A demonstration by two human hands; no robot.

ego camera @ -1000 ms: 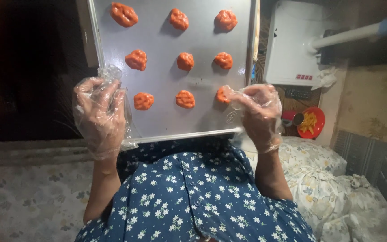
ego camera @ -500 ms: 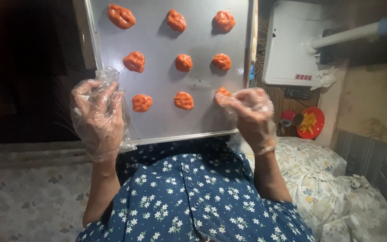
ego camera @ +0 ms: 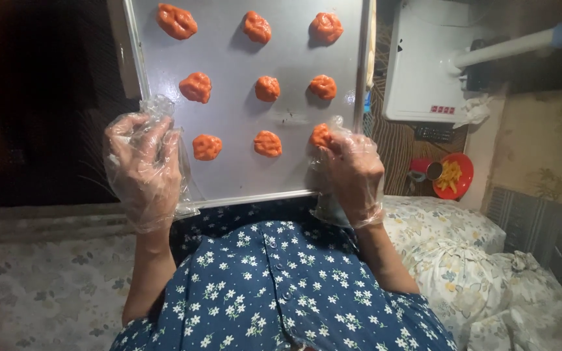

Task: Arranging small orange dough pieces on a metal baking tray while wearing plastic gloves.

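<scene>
Dim rm, metal tray w/ orange lumps, floral bedding

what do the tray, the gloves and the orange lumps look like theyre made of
Tray: likely metal, dull silver with soft glare and a raised rim. Gloves on the left hand and right hand: thin clear plastic film, loose, wrinkled and shiny. Orange lumps: seemingly soft dough or paste, with a glossy, uneven, pressed surface.
</scene>
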